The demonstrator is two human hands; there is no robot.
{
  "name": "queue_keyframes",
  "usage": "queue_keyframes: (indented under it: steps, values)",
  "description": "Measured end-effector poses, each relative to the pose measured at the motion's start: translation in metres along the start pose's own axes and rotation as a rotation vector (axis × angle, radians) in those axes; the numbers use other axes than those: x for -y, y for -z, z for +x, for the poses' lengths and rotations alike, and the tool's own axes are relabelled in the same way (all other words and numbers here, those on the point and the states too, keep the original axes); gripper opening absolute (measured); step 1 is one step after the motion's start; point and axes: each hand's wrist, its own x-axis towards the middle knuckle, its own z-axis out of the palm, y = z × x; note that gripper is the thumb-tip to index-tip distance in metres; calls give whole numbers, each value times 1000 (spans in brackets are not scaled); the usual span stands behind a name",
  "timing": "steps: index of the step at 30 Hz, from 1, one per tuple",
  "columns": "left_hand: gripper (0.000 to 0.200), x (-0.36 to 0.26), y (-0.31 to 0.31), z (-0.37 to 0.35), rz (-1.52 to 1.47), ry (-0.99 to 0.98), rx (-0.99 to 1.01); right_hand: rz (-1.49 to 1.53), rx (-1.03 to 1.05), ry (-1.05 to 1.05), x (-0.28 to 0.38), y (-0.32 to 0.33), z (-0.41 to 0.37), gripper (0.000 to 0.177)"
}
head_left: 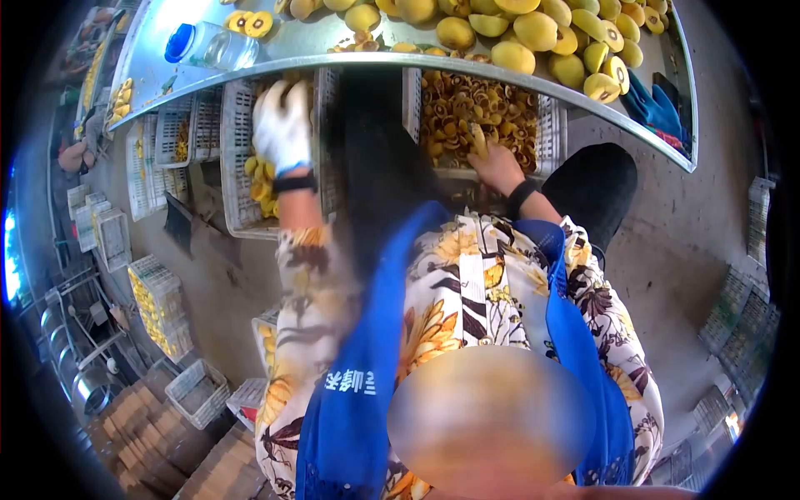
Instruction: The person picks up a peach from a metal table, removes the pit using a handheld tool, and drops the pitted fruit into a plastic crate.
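My left hand (282,129), in a white glove, reaches over a white crate (237,179) of yellow fruit. Its fingers are apart, and nothing shows between them. My bare right hand (500,169) is closed around a yellowish elongated object (478,140), too small to identify. That hand is at the near side of a crate (550,133) filled with hollow yellow-brown fruit skins (487,104). Above both crates, whole and cut yellow fruit (535,32) lie on a metal table (333,60).
On the table are a clear bottle with a blue cap (221,46) and blue gloves (654,104). The table's raised metal edge runs above my hands. My dark-clothed legs are beside the skins crate. More crates (158,304) stand on the floor at the left.
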Motion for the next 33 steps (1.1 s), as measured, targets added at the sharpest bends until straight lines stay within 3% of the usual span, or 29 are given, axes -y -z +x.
queue_keyframes:
  steps: [1, 2, 4, 6, 7, 9, 13, 15, 17, 18, 20, 21, 23, 30, 33]
  values:
    - [40, -21, -17, 9, 44, -175, 27, 90, 90, -67, 5, 2, 2, 29]
    - [38, -60, -26, 7, 44, -143, 134, 73, 58, -14, 4, 2, 4, 29]
    - [30, -102, -68, 14, -44, -548, 229, 98, 26, 63, 8, 1, -3, 30]
    - [42, -159, -96, 19, 134, -407, 597, 177, -10, 80, 22, 9, -15, 32]
    - [43, -180, -115, 16, 244, -367, 714, 304, 51, -127, 32, 19, -23, 34]
    - [41, -190, -174, -1, 338, -248, 598, 297, 55, -126, 20, 25, -29, 35]
    - [43, -194, -164, 11, 264, -256, 698, 237, -39, -192, 21, 35, -37, 37]
    - [42, -182, -142, 16, 62, -251, 729, 176, -220, -27, 34, 46, -41, 37]
    - [34, -165, -128, 6, -400, -16, 524, 166, -368, 113, 40, 51, -39, 38]
    - [31, -157, -110, 4, -778, 33, 615, 151, -328, 25, 59, 64, -41, 35]
    - [28, -150, -85, -8, -1421, 408, 733, 133, -302, 66, 75, 74, -37, 33]
    - [27, -151, -74, -15, -1670, 739, 750, 121, -287, 88, 81, 76, -34, 32]
    - [36, -148, -63, -30, -1701, 852, 718, 92, -267, 147, 95, 76, -30, 28]
    - [32, -147, -66, -64, -1685, 817, 723, 69, -254, 137, 100, 64, -22, 29]
    - [32, -150, -74, -69, -1537, 676, 667, 90, -245, 117, 97, 67, -26, 29]
